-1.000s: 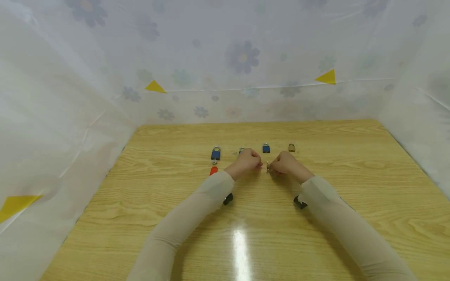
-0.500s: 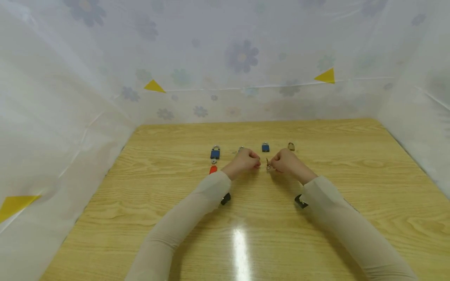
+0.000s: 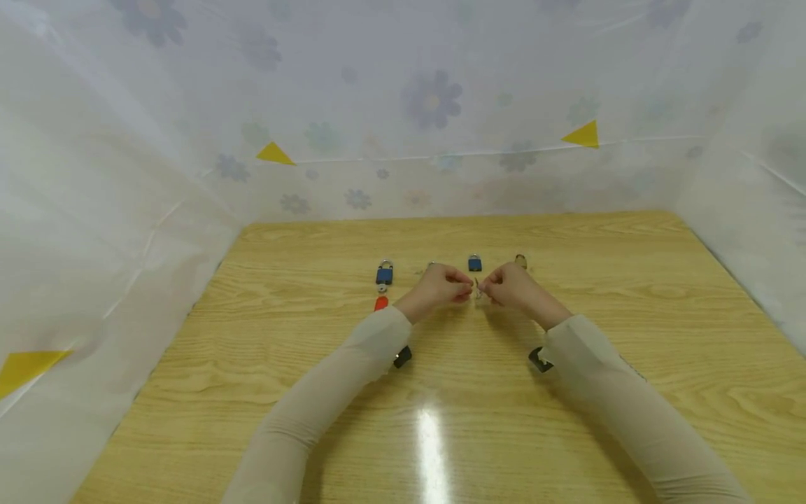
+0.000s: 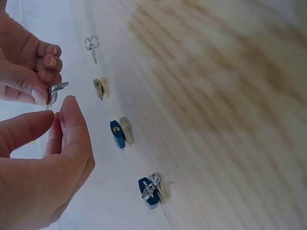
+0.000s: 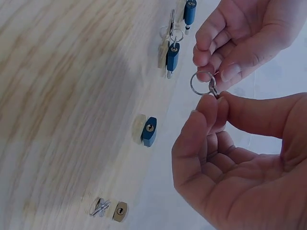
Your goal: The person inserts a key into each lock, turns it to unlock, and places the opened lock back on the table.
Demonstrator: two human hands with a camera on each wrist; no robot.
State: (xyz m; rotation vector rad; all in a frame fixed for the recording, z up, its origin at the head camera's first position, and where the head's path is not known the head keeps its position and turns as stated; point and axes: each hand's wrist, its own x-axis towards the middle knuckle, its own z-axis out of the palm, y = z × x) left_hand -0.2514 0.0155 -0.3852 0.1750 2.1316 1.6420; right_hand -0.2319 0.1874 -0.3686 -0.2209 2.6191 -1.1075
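Observation:
My right hand [image 3: 513,285] pinches a small key [image 5: 213,86] on a thin metal ring [image 5: 194,88] between thumb and index finger, a little above the table. Facing it, my left hand [image 3: 437,287] has its fingers loosely bent, the thumb apart from the index finger in the left wrist view. Its fingertips are close beside the ring; whether they touch it is hard to tell. Behind the hands stand a blue padlock [image 3: 475,264] and a brass padlock [image 3: 520,261]. Another blue padlock [image 5: 172,57], with keys in it, is mostly hidden behind my left hand in the head view.
At the left is a larger blue padlock [image 3: 385,276] with a key and a red tag [image 3: 380,303] in front of it. More keys on a ring [image 5: 100,207] lie by the brass padlock. White flowered sheeting [image 3: 352,105] surrounds the wooden table [image 3: 504,420].
My left hand has moved slightly right, closing the gap to the keys. Its fingers have straightened and spread a little. The right hand keeps its pinch, and the keys have turned slightly.

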